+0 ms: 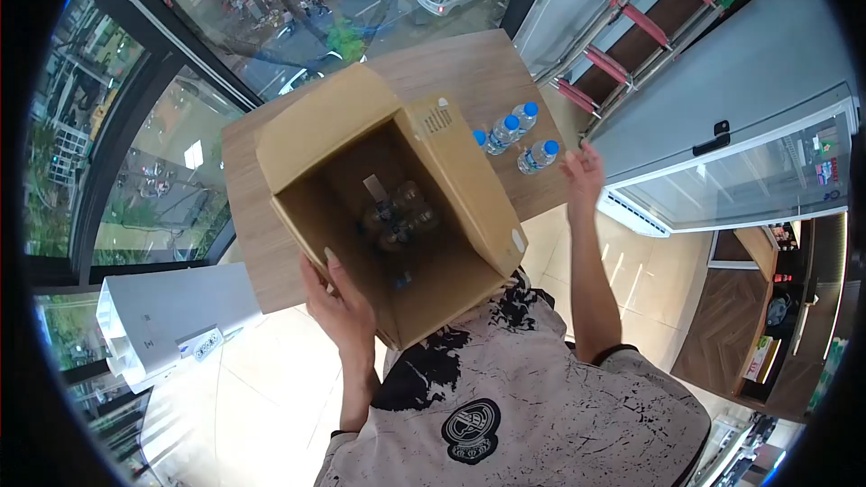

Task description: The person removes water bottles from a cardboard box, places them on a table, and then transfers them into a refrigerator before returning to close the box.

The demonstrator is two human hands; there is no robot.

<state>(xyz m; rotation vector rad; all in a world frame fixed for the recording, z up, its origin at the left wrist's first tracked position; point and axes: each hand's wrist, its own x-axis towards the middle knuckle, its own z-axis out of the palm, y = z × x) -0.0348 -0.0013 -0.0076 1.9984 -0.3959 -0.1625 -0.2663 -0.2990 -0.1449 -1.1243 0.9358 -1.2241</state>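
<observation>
1. Nearest to the camera is the person's shirt [505,406], white with black marks and a round badge.
2. Just beyond it stands an open cardboard box [388,198] on the near edge of a wooden table [451,63]. The box leans toward the person, and its flaps stand up.
3. The left hand [338,298] grips the near left wall of the box, with the fingers curled over the rim.
4. Inside the box, at the bottom, several bottles [397,216] lie in the dark; how many there are cannot be told.
5. The right hand [582,171] is at the right edge of the table, fingers spread wide and holding nothing. It is just beside three bottles with blue caps [519,135] that lie on the table to the right of the box.
6. Risks, as a judgement: the box rests partly over the table edge and is held by one hand only, so it could tip or slide off toward the person. The loose bottles near the right edge could roll and fall if the hand or the box pushes them.
</observation>
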